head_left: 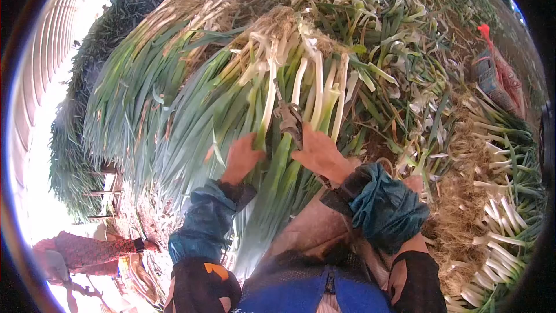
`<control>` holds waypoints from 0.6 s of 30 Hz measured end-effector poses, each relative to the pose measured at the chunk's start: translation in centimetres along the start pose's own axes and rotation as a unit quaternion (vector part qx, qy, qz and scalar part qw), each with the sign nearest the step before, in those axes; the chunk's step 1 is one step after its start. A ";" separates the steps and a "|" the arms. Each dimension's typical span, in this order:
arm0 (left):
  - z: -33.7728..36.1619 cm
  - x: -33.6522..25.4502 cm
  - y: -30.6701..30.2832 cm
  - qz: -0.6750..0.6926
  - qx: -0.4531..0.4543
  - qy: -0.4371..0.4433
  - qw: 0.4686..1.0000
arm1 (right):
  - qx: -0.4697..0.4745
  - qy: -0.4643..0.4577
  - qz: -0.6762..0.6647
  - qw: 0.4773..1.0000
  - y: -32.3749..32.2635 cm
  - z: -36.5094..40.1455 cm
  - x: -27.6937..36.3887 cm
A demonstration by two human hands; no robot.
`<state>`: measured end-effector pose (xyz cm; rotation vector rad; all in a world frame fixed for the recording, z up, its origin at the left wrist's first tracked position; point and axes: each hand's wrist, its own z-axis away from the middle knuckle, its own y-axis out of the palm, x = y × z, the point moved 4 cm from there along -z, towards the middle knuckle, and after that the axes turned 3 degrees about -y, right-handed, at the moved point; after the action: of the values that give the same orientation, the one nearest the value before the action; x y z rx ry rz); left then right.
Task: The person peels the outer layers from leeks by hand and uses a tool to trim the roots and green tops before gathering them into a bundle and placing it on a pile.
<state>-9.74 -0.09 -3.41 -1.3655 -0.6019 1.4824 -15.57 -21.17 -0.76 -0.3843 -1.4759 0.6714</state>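
A pale ribbed wall [43, 64] curves along the left side. Beside it, daylight burns a strip of floor [43, 165] to plain white. Near left, the sunlit ground [152, 211] is strewn with litter. A low barred rack [107, 193], perhaps wooden, stands there. Toward the far right, dimmer brown earth [509, 35] shows.

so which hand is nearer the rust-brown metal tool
Right. The right hand is at the lower part of the rust-brown metal tool; the left hand is off to its left, apart from it, by the long green leek leaves.
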 end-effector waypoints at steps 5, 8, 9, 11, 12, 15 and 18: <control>1.4 0.1 1.0 0.037 0.009 -0.023 0.999 | 0.027 0.027 -0.003 0.999 0.3 -0.8 -0.7; 2.8 -0.4 1.2 0.046 -0.017 -0.003 0.999 | -0.007 -0.004 -0.034 0.999 0.8 -1.8 -1.8; 3.2 -0.5 1.2 0.047 -0.032 0.006 0.998 | -0.030 -0.024 -0.050 0.998 0.7 -2.2 -1.9; 3.8 -0.4 1.5 0.083 -0.003 -0.021 0.996 | -0.048 -0.039 -0.046 0.997 0.8 -2.9 -2.2; 4.1 -0.3 1.7 0.101 0.012 -0.034 0.994 | -0.057 -0.046 -0.045 0.996 0.4 -3.3 -1.9; 4.1 0.6 2.6 0.120 0.015 -0.003 0.993 | 0.001 -0.007 -0.040 0.999 -0.1 -4.1 -1.4; 5.6 0.1 3.1 0.100 0.041 -0.038 0.993 | -0.045 -0.037 -0.027 0.998 -0.1 -4.9 -1.7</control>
<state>-15.99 0.23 -4.79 -1.3415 -0.4552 1.7071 -10.69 -21.50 -2.40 -0.3901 -1.5847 0.5820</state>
